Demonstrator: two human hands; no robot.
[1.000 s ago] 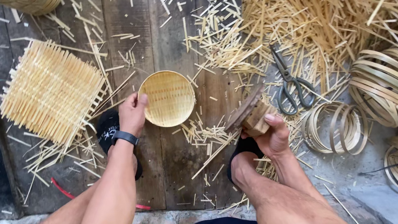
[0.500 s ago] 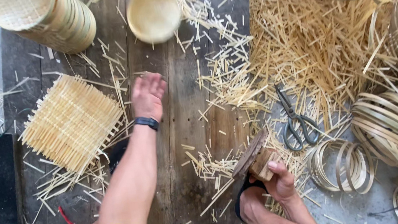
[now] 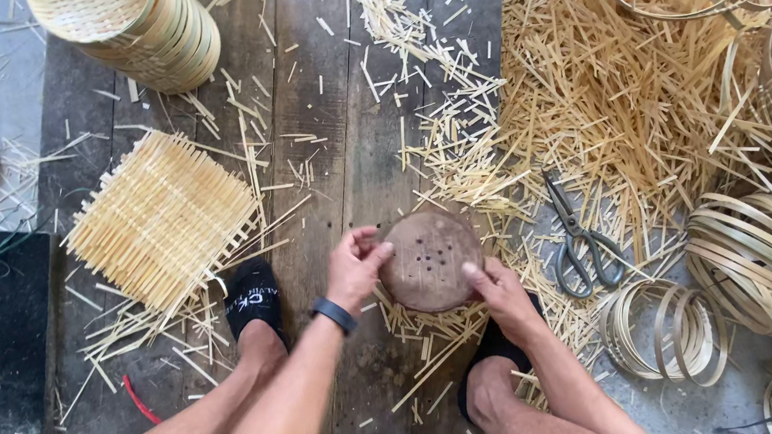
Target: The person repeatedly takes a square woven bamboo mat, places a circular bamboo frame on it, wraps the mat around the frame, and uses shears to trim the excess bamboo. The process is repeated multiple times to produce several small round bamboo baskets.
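- A moment ago the left hand (image 3: 353, 268) lay flat and empty on the dark wooden floor boards (image 3: 331, 86), and the right hand (image 3: 498, 290) held the round brown wooden block with small holes (image 3: 430, 260) low by the foot. Now both hands are closed on the block, one on each side, and it sits on the boards between the two feet in black socks (image 3: 252, 302).
- The block could slip or tip, because only the fingertips pinch its rim.
- Loose pale bamboo sticks (image 3: 587, 94) lie under and around the block, so it may rock or slide on them.
- Sharp stick ends could poke the bare legs or fingers.
- The grey metal scissors (image 3: 577, 241) lie just beside the right hand, and a quick sweep could bump them.
- Room: the boards just ahead of the block are mostly bare.
- Right side is crowded with coiled bamboo hoops (image 3: 753, 250).
- Left has the flat square woven bamboo mat (image 3: 161, 220), and far ahead a stack of round woven baskets (image 3: 137, 27).
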